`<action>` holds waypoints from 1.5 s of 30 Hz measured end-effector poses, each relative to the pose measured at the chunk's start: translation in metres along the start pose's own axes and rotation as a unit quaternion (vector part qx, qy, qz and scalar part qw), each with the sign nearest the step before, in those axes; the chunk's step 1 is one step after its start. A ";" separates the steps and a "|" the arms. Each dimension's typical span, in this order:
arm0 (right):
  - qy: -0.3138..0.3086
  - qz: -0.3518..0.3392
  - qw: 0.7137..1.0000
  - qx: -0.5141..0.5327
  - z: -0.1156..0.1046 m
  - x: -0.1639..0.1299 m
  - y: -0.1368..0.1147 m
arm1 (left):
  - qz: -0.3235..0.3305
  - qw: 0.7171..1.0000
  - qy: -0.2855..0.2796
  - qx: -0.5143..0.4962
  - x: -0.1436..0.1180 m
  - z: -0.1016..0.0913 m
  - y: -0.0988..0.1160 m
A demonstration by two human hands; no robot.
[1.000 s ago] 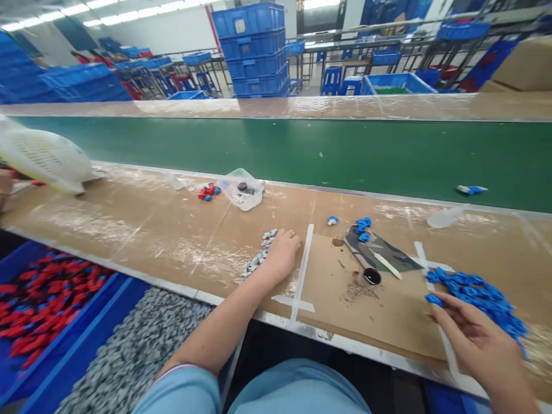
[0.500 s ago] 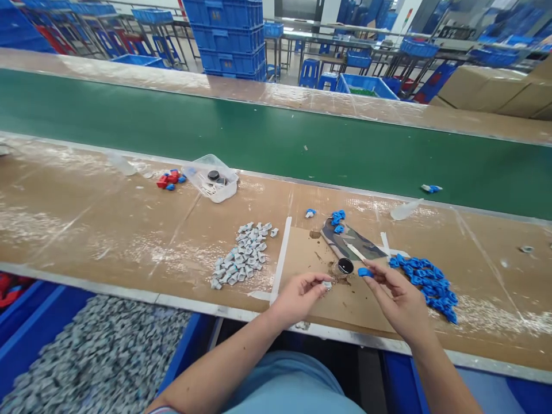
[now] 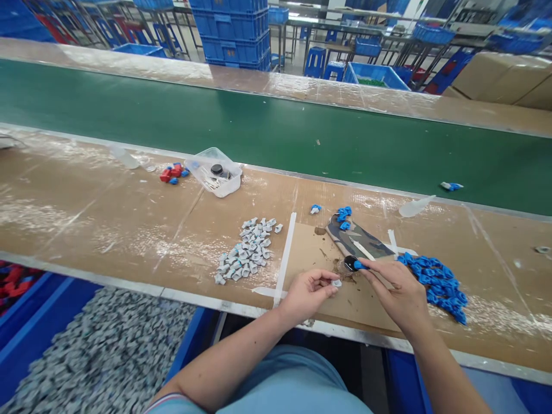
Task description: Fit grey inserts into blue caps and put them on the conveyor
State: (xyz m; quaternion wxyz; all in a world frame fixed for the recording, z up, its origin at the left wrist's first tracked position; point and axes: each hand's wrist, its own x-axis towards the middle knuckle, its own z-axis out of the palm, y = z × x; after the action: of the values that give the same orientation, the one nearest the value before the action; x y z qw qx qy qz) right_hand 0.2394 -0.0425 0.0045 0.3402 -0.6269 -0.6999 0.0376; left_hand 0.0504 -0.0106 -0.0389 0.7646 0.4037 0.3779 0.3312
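Observation:
My left hand [image 3: 308, 291] pinches a small grey plastic piece [image 3: 336, 283] just above the cardboard sheet [image 3: 319, 253]. My right hand [image 3: 399, 293] holds a small blue plastic piece [image 3: 359, 265] at the rim of a little black round pot [image 3: 349, 263]. The two hands are a few centimetres apart near the table's front edge. A loose heap of grey pieces [image 3: 248, 250] lies left of my left hand. A pile of blue pieces [image 3: 437, 280] lies right of my right hand.
A camouflage-patterned strip [image 3: 357, 240] with a few blue pieces lies behind the pot. A clear tub [image 3: 214, 172] and red and blue parts [image 3: 172, 172] sit near the green conveyor belt [image 3: 276, 132]. Bins of grey pieces [image 3: 86, 356] and red pieces [image 3: 15, 279] stand below the table.
My left hand came back from the grey heap with a grey piece, my right from the blue pile with a blue piece. The right hand now has the blue piece at the black pot.

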 end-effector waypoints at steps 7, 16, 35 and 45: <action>0.003 0.190 0.972 0.138 0.000 -0.001 0.002 | 0.035 0.999 0.002 0.042 -0.001 -0.001 -0.002; -0.053 0.264 0.915 0.301 0.009 -0.017 -0.018 | 0.056 0.998 -0.006 -0.013 0.000 0.001 -0.004; -0.120 0.113 0.961 0.223 0.005 -0.016 -0.025 | 0.066 0.995 -0.071 -0.013 -0.007 -0.004 -0.007; -0.075 0.107 0.965 0.228 0.016 -0.035 -0.021 | 0.039 0.996 -0.061 0.048 -0.005 -0.004 -0.001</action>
State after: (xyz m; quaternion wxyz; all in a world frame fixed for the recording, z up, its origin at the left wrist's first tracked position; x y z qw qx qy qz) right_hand 0.2128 -0.0727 -0.0124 0.4148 -0.5995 -0.6251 0.2791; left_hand 0.0446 -0.0136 -0.0394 0.7524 0.4741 0.3296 0.3171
